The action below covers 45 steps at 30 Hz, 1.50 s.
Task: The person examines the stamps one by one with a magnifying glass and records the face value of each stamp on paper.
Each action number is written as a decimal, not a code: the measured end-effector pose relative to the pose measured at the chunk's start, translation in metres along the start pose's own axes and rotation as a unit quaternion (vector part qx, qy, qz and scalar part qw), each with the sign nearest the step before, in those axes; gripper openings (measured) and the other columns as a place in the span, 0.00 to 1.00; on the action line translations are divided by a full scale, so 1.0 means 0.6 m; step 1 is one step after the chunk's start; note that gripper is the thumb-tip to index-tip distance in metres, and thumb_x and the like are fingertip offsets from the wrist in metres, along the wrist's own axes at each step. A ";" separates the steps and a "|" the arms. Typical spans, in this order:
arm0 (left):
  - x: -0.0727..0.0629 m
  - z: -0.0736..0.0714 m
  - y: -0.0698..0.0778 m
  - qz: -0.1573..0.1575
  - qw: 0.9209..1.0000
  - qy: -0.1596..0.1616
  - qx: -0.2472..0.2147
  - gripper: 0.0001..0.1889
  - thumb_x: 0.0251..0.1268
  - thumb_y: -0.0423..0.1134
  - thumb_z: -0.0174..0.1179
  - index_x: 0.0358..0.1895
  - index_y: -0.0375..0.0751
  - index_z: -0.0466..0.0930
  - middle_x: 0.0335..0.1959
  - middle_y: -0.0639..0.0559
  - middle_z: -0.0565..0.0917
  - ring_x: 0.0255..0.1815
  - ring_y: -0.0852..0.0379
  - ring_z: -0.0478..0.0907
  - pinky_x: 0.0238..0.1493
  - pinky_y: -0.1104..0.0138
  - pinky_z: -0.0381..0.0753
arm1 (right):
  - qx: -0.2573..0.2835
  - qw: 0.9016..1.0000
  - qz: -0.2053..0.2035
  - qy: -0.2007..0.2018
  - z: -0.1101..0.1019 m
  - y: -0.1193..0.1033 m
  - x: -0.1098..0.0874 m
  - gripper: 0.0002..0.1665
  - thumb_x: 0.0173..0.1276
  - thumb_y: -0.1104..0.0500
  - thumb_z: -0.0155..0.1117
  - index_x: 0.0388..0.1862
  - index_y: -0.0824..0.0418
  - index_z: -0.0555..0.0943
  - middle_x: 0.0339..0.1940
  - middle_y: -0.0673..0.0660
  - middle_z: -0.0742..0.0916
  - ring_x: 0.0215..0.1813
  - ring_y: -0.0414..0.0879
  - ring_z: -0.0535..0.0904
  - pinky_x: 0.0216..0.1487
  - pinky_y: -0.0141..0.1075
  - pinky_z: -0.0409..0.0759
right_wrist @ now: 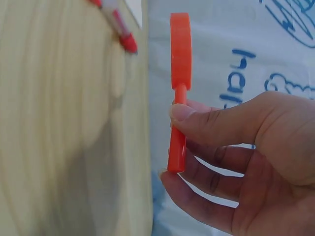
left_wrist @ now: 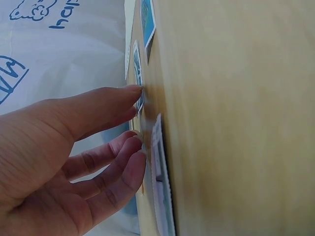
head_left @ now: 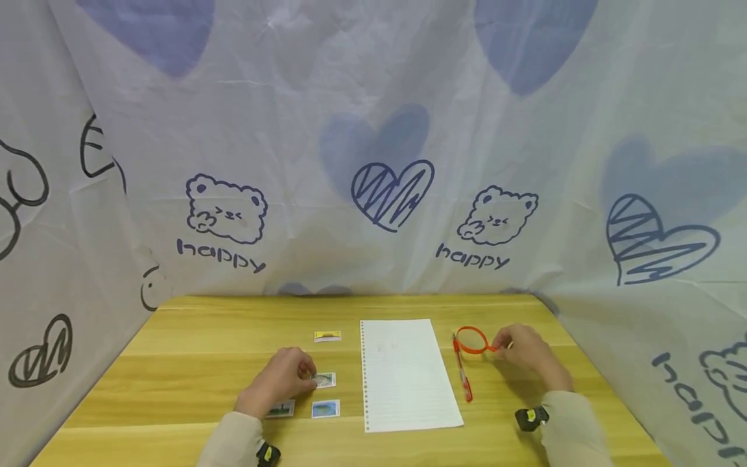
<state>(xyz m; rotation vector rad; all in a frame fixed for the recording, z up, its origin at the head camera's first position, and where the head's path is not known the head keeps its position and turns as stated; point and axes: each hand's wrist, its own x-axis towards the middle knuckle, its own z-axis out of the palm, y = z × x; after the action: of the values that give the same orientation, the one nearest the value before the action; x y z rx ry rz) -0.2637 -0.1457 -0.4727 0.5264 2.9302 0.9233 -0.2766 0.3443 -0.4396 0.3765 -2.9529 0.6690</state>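
My left hand (head_left: 279,377) pinches the left edge of a postage stamp (head_left: 327,380) with a grey-green picture, thumb and index finger meeting at it. The stamp appears at or just above the wood. My right hand (head_left: 527,353) holds a red magnifying glass (right_wrist: 181,54) by its handle, gripped between thumb and fingers, its round lens pointing left in the head view. A shadow beneath shows it raised off the table. Close to my left hand lie a blue stamp (head_left: 325,408) and a dark green stamp (head_left: 283,408), the latter partly hidden by that hand.
A yellow stamp (head_left: 327,336) lies farther back on the wooden table (head_left: 192,344). A lined, hole-punched sheet of paper (head_left: 405,376) lies in the middle. Right of it is a red pen (head_left: 462,373). Printed cloth (head_left: 303,194) hangs behind and along both sides.
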 end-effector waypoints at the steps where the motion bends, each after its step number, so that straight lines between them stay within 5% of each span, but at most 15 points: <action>1: 0.000 0.000 0.000 0.001 1.000 0.000 0.000 0.07 0.53 0.32 0.78 0.35 0.40 0.89 0.33 0.51 0.87 0.35 0.57 0.80 0.40 0.59 0.84 | 0.002 1.000 -0.003 -0.002 0.001 -0.005 0.002 0.05 0.57 0.69 0.73 0.31 0.62 0.87 0.29 0.51 0.88 0.34 0.43 0.79 0.37 0.40 0.78; 19: -0.004 0.004 -0.001 0.002 1.000 0.000 0.003 0.07 0.52 0.32 0.78 0.34 0.40 0.89 0.33 0.51 0.87 0.35 0.58 0.79 0.41 0.60 0.83 | -0.008 1.000 -0.011 -0.023 0.037 -0.095 0.053 0.06 0.58 0.70 0.73 0.30 0.61 0.87 0.29 0.50 0.87 0.35 0.42 0.79 0.42 0.43 0.81; 45: -0.003 0.000 0.002 -0.008 1.000 0.012 -0.004 0.08 0.51 0.33 0.79 0.34 0.41 0.91 0.33 0.51 0.88 0.36 0.58 0.80 0.42 0.61 0.84 | 0.037 0.997 -0.046 -0.041 0.085 -0.187 0.084 0.08 0.59 0.71 0.75 0.28 0.60 0.87 0.27 0.49 0.86 0.32 0.41 0.76 0.38 0.35 0.78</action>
<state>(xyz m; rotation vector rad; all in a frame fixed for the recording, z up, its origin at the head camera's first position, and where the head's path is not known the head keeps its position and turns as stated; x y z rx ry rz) -0.2615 -0.1454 -0.4720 0.4932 2.9454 0.9450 -0.2979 0.2128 -0.4321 0.5566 -2.9712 0.7713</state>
